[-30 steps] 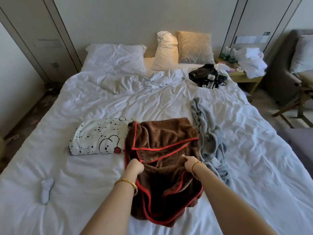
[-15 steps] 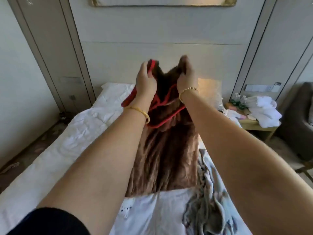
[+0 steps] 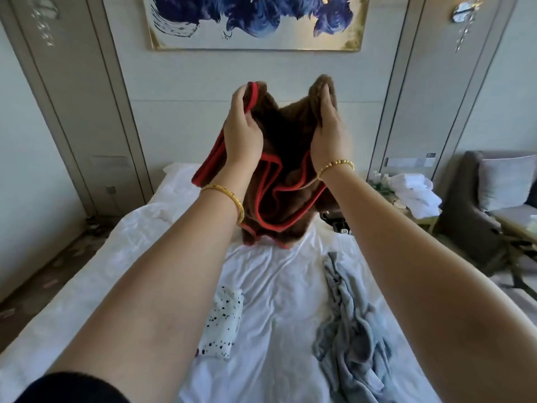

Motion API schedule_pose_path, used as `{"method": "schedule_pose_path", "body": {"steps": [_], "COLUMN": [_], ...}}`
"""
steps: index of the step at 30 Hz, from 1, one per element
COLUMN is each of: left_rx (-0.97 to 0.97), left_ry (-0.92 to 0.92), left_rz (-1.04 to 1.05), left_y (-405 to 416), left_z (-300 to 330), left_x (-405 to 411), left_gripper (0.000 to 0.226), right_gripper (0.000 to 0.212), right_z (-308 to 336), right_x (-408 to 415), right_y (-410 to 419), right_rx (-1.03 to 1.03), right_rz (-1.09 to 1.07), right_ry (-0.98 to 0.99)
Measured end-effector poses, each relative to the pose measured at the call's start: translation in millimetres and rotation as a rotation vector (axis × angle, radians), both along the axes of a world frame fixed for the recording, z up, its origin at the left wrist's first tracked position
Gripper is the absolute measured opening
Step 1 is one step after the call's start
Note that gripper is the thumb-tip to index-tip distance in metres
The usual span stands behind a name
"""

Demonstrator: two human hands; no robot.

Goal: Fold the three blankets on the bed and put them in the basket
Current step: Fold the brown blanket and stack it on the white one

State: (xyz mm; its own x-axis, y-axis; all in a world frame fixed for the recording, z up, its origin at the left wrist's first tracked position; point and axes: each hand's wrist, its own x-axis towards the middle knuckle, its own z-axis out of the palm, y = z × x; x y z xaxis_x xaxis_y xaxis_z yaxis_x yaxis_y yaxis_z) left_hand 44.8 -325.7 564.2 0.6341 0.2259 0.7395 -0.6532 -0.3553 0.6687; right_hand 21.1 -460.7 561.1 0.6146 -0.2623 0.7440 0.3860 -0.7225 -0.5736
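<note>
The bed (image 3: 276,280) spreads white and rumpled below my grip; above my grip hangs a blue and white painting (image 3: 255,21) in a gold frame, with no writing on it that I can read; a small dark label on the wall panel to the right is too small to make out. Off to the right of my grip stands a grey armchair (image 3: 476,205) with a pale cushion, and nearer, a bedside table (image 3: 421,219) piled with white towels (image 3: 415,193). The brown blanket (image 3: 284,175), edged in red, hangs bunched between my hands, lifted clear above the bed, its lower folds drooping near the sheet. Below and to the right of my grip lies the grey blanket (image 3: 348,330), crumpled on the bed; below and just left lies the white spotted blanket (image 3: 223,318), partly hidden by my left forearm. Both arms reach forward and up, nearly straight; my left hand (image 3: 242,126) pinches the red-trimmed top corner, fingers curled over the hem; my right hand (image 3: 328,126) clutches the other top corner, fingers folded over the pile; a gold bracelet circles each wrist.
</note>
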Motion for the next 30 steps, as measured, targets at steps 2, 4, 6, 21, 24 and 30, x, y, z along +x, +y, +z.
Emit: {"method": "schedule_pose_path", "body": {"steps": [2,4,6,21,24,30], "left_rx": [0.008,-0.050,-0.124,0.114,0.285,0.382], "left_ry": [0.098,0.236,0.428,1.292,1.322,1.397], "left_rz": [-0.011,-0.002,0.016,0.029,0.062,0.133], "left_y": [10.2,25.0,44.8,135.0,133.4,140.1], "left_z": [-28.6,-59.7,-94.6,-317.0,-326.0,-352.2], "left_x": [-27.6,-56.1,-81.5,-288.6,-324.1,-421.2], "left_gripper": [0.045,0.045,0.042,0.046,0.047,0.051], "right_gripper": [0.074,0.074,0.071,0.043,0.043,0.065], "right_z": [-29.2,-61.0,-97.4,-312.2,-318.2,-341.9], "right_x": [-31.2,-60.7,-84.8,-295.0,-330.5,-426.8], "right_y": [1.7,5.1,7.9,28.7,27.2,2.7], "right_rx": [0.023,0.093,0.171,0.368,0.343,0.372], "right_rz": [-0.068,-0.123,-0.193,-0.158,-0.174,-0.191], "right_ry": [0.096,0.216,0.386,1.219,1.248,1.308]}}
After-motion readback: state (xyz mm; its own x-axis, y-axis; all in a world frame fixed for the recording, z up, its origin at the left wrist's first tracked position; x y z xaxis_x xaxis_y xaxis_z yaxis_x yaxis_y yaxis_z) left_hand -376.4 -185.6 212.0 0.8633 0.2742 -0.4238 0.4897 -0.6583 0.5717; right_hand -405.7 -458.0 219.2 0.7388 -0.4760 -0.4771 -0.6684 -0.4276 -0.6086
